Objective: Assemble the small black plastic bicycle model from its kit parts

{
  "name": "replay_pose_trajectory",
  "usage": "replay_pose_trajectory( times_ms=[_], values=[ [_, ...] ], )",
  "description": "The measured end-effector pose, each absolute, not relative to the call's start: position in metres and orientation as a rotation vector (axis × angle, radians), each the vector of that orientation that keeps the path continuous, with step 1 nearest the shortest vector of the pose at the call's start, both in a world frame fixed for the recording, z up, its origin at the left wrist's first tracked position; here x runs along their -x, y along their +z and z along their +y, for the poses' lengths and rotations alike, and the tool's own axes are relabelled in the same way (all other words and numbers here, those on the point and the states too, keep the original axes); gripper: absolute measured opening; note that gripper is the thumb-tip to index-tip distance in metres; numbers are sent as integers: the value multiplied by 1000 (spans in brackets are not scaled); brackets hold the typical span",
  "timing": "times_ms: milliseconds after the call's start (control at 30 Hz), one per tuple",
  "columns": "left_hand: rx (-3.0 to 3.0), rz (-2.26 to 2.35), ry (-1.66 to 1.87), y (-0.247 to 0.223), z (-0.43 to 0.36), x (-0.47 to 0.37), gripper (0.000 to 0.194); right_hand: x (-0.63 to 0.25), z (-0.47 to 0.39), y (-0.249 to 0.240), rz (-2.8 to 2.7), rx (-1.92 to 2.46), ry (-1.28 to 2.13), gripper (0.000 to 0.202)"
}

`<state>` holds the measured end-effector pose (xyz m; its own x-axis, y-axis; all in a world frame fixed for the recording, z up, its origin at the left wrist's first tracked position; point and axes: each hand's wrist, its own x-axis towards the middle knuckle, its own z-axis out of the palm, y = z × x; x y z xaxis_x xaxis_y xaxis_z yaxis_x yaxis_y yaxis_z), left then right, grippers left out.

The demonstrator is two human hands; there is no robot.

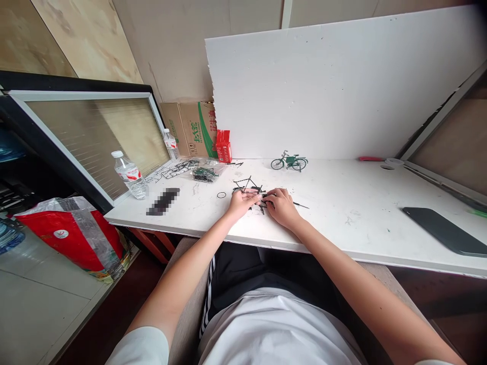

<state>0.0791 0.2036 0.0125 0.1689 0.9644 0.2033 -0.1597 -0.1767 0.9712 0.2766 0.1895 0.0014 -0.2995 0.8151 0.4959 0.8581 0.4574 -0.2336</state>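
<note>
My left hand (242, 203) is closed, palm partly up, around a small dark model bicycle frame (249, 181), whose thin bars stick up above the fingers. Against its right side, my right hand (280, 207) has its fingers bent and pressed together at small dark parts; what exactly they pinch is hidden. Several tiny black pieces (262, 209) lie just under and between the hands. A thin dark stick-like piece (301, 205) lies by the right hand. Left of the hands is a thin black ring (221, 195). Behind them stands an assembled green model bicycle (289, 161).
On the white table (335, 228), black part frames (180, 168) and a clear bag of parts (206, 173) lie back left. Water bottles (131, 176), a cardboard box (192, 129) and a small red box (224, 146) stand there. A dark phone-like slab (443, 230) lies right.
</note>
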Motion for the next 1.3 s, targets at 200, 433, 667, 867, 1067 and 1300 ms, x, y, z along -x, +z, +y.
replay_pose_trajectory(
  times_ms=[200,433,667,867,1067,1300],
  values=[
    [-1348,868,1280,11,204,-80,44,-279,190,3,-2011,1480,-35,26],
    [-1352,865,1290,11,205,-80,44,-280,193,1,-1981,1478,-31,25],
    [-1359,902,1285,14,202,-81,43,-279,191,2,-1964,1573,79,23],
    [-1352,894,1289,14,203,-82,43,-282,194,-1,-1954,1581,127,21],
    [-1349,874,1271,9,206,-81,46,-282,195,0,-1900,1492,87,24],
    [-1336,858,1263,9,203,-80,48,-282,195,12,-1676,1197,454,23]
  ],
)
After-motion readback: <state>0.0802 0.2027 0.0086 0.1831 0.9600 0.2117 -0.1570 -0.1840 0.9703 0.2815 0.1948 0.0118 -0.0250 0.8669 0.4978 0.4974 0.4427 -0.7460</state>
